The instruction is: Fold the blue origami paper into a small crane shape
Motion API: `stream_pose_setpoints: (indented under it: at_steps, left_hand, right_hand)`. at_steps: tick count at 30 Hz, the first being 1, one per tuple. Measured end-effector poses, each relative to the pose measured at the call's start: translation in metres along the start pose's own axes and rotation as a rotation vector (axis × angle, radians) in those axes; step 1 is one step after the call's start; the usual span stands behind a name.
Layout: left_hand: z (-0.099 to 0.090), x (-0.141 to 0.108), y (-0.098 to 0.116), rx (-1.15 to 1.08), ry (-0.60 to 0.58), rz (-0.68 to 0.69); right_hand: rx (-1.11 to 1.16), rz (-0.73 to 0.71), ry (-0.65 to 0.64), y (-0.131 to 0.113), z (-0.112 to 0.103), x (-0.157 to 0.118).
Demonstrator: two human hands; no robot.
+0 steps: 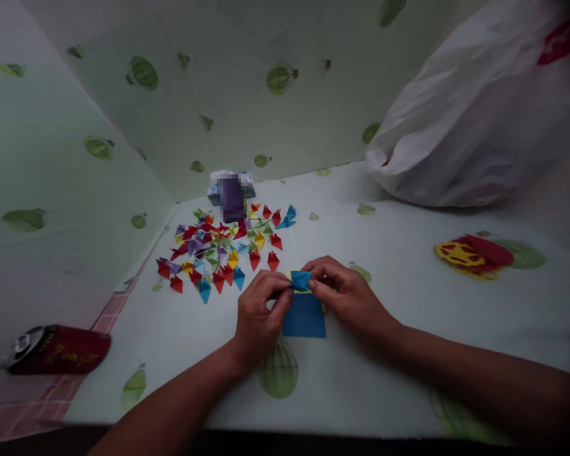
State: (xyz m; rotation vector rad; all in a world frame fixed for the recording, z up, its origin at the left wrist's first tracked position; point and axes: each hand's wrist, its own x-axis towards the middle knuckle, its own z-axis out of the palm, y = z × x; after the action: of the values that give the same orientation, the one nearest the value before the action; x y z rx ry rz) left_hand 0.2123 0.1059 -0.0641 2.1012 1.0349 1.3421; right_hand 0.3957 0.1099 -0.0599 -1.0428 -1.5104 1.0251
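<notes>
A small piece of folded blue paper (301, 280) is held up between both hands. My left hand (265, 310) pinches its left end between thumb and fingers. On the other end, my right hand (346, 294) is closed with thumb and forefinger. Below them a square sheet of blue paper (304, 316) lies flat, with a bit of yellow paper showing at its edge. To the left of my hands spreads a loose heap of small folded paper cranes (218, 244) in red, blue, yellow, purple and green.
A tissue box (251, 185) with a blurred purple object (232, 197) before it stands behind the cranes. A red can (59, 349) lies at the left edge. Red and yellow cut-outs (475, 254) lie right, below a big white plastic bag (456, 126).
</notes>
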Motion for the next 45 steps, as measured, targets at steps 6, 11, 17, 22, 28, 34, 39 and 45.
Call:
stream_pose_setpoints:
  at_steps: [6, 11, 17, 22, 28, 34, 39, 45]
  left_hand:
    - [-0.001, 0.002, 0.001, 0.141, -0.030, 0.154]
    - [-0.001, 0.000, 0.003, 0.169, -0.078, 0.192]
    - [0.000, 0.000, 0.001, -0.192, 0.003, -0.242]
    - [0.000, 0.008, -0.004, -0.528, 0.001, -0.576]
    - [0.000, 0.009, -0.007, -0.795, -0.077, -0.711]
    - [0.000, 0.007, -0.005, -0.890, -0.174, -0.803]
    - [0.000, 0.007, -0.003, -0.883, -0.242, -0.842]
    - [-0.001, 0.008, -0.003, -0.898, -0.279, -0.848]
  right_hand:
    - [0.181, 0.295, -0.077, 0.000, 0.002, 0.001]
    - [0.240, 0.348, -0.092, -0.004, 0.001, 0.004]
    - [0.277, 0.444, -0.121, -0.012, 0.000, 0.004]
    - [0.279, 0.478, -0.262, -0.014, 0.001, 0.001]
    - [0.263, 0.398, -0.288, -0.014, -0.002, -0.001]
    - [0.291, 0.381, -0.240, -0.012, -0.003, 0.000]
    - [0.378, 0.423, -0.298, -0.006, -0.002, -0.001]
    - [0.451, 0.481, -0.302, -0.005, -0.001, -0.001]
